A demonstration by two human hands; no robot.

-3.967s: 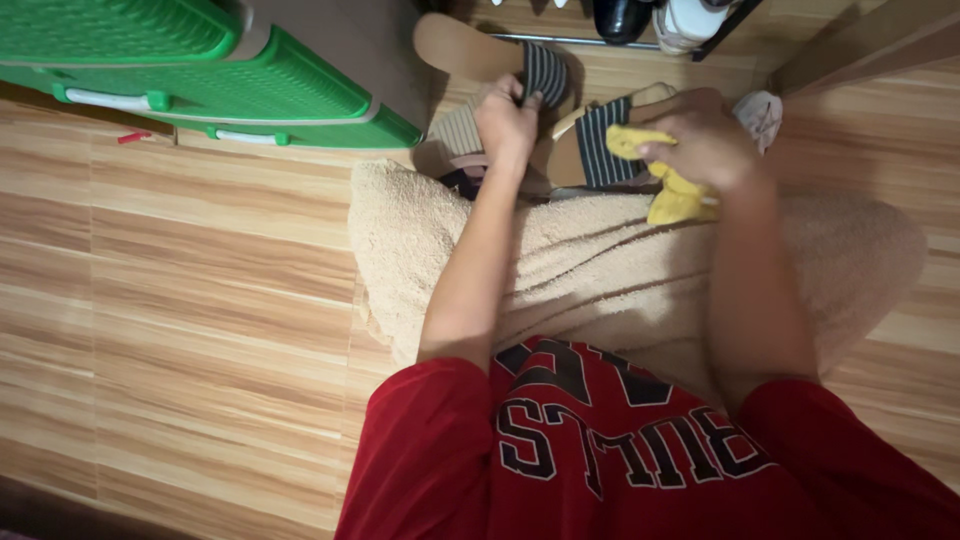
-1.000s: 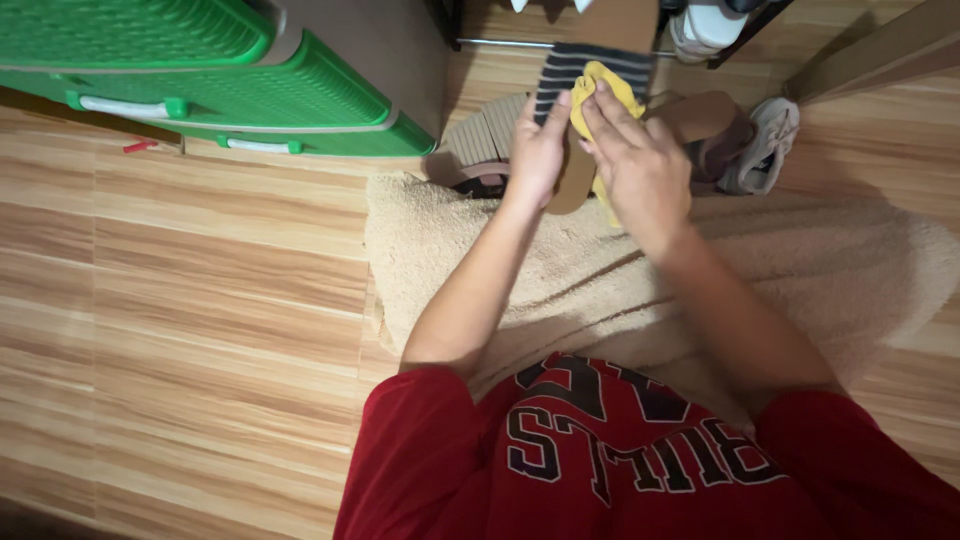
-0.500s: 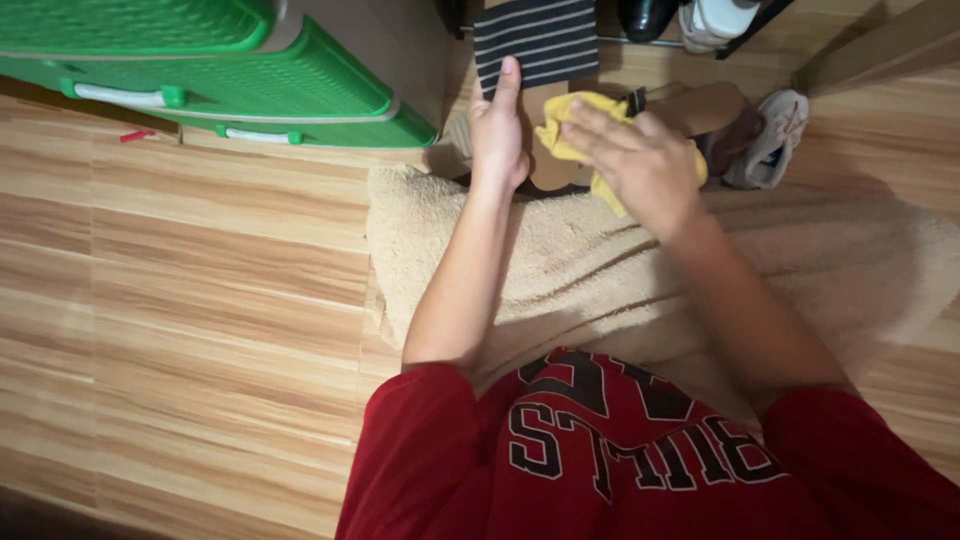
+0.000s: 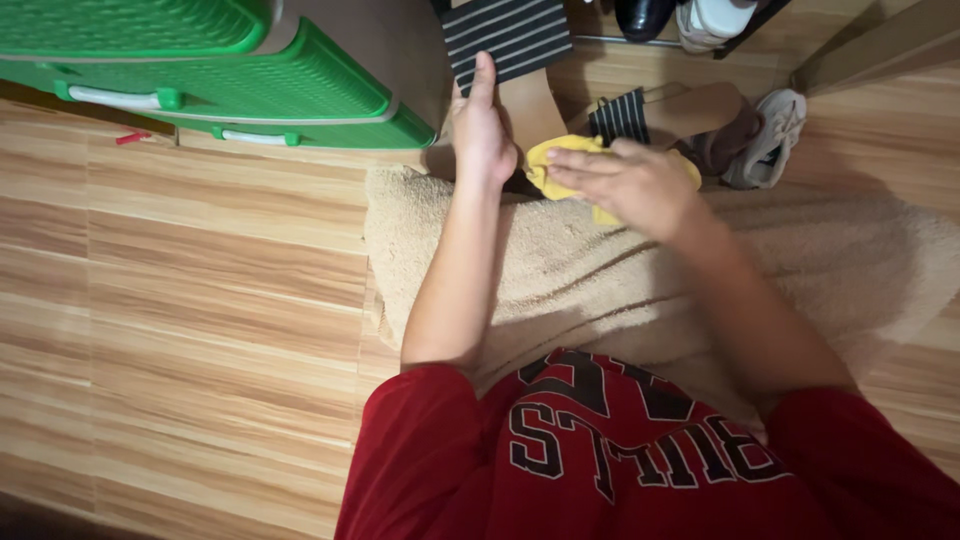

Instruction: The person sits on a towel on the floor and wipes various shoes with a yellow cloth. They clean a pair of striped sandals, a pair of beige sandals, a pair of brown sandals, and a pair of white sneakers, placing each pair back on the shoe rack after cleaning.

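Note:
My left hand [image 4: 480, 125] grips a tan slide sandal [image 4: 528, 95] with a black-and-white striped strap and holds it up over the far edge of a beige fluffy mat [image 4: 600, 270]. My right hand [image 4: 625, 180] presses a yellow cloth [image 4: 560, 158] against the heel end of that sandal. A second matching sandal [image 4: 660, 110] with the same striped strap lies on the floor just behind my right hand.
Green plastic drawers [image 4: 220, 70] stand at the upper left on the wooden floor [image 4: 180, 280]. A grey-white shoe [image 4: 770, 140] lies at the right of the sandals. A shoe rack bar with a black shoe [image 4: 640, 15] and a white shoe [image 4: 715, 18] runs along the top.
The sandal has been lifted and tilted further up and left in my left hand. My right hand with the yellow cloth has slid from the strap down to the heel end.

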